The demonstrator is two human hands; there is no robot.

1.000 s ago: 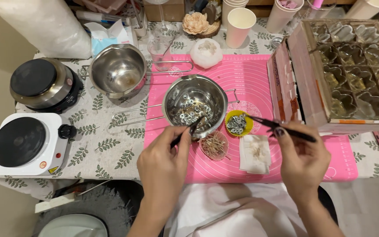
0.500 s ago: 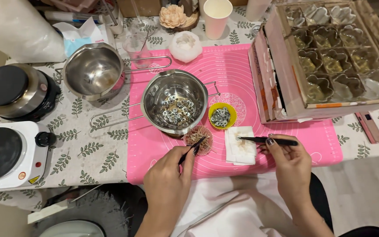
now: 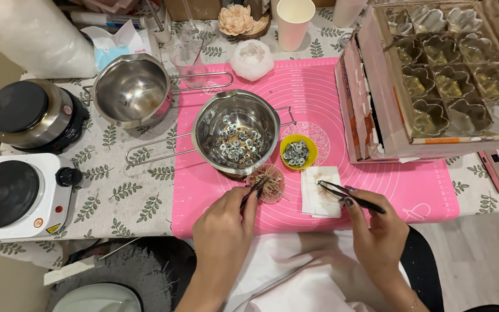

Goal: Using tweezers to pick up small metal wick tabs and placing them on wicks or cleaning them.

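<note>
Head view: two hands work at the near edge of one pink mat (image 3: 376,104) spread on the counter (image 3: 128,202). The left hand (image 3: 223,231) is closed around one dark pair of tweezers (image 3: 253,192), whose tips touch a small pink cup of wicks (image 3: 268,184) lying just beyond the fingers. The right hand (image 3: 379,228) is closed around a second pair, the black tweezers (image 3: 350,196), with tips resting on one white paper towel (image 3: 320,190) just left of that hand. Two steel pans stand on the counter: the nearer pan (image 3: 237,133) holds many small metal discs, the empty pan (image 3: 131,89) sits behind it to the left. One yellow cup (image 3: 298,152) of discs stands between nearer pan and towel. Two hotplates (image 3: 12,193) sit far left.
</note>
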